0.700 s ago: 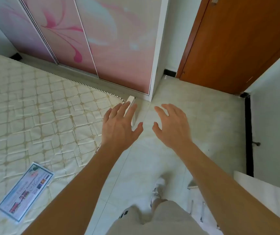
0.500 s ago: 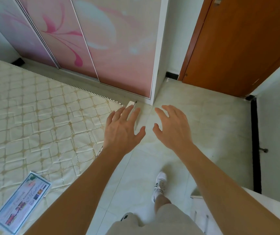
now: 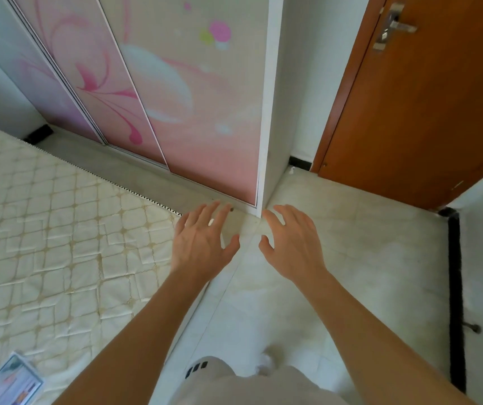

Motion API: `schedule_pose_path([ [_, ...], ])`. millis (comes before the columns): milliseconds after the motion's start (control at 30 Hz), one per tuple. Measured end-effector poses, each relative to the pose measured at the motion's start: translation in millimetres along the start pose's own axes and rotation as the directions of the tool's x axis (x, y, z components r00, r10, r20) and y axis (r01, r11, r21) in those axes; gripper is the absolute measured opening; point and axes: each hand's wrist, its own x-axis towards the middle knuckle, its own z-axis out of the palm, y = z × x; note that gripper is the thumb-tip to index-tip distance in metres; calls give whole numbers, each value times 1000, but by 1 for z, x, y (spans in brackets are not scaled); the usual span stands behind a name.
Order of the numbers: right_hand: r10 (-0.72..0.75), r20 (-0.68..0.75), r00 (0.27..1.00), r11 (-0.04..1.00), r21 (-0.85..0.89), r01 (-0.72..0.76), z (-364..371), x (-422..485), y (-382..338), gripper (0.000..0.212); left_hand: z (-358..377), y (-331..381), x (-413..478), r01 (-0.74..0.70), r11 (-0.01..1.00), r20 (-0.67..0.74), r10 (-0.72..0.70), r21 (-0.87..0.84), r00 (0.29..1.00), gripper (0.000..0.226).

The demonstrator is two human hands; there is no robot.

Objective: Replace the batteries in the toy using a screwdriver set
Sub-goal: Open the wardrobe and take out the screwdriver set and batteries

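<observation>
No toy, battery or screwdriver set shows in the head view. My left hand [image 3: 200, 242] is stretched out in front of me, palm down, fingers spread, holding nothing. My right hand [image 3: 292, 244] hangs beside it the same way, also empty. Both hover above the pale floor tiles near the corner of a wardrobe. A small white object on the floor is mostly hidden behind my left fingers.
A quilted cream mattress [image 3: 44, 244] fills the left, with a printed leaflet [image 3: 9, 384] at its near corner. A wardrobe with pink sliding doors [image 3: 190, 112] stands ahead, a brown wooden door [image 3: 424, 112] to the right. White wall with black skirting [image 3: 456, 287] runs along the right.
The view has tilted up and moved forward toward the wardrobe corner. Both hands stay open and spread. The white furniture at lower right has left the view.
</observation>
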Motion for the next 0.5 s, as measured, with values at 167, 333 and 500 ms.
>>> schedule_pose_path([
  [167,-25,18,1000,1000,8,25,12,35,21,50,13,5,39,30,999,16,-30,17,999,60],
  [333,-34,10,999,999,12,34,28,78,35,48,31,-5,79,39,999,24,-39,17,999,61],
  [500,-59,-46,997,998,21,60,43,130,43,46,51,-22,132,32,999,15,-32,-7,999,62],
])
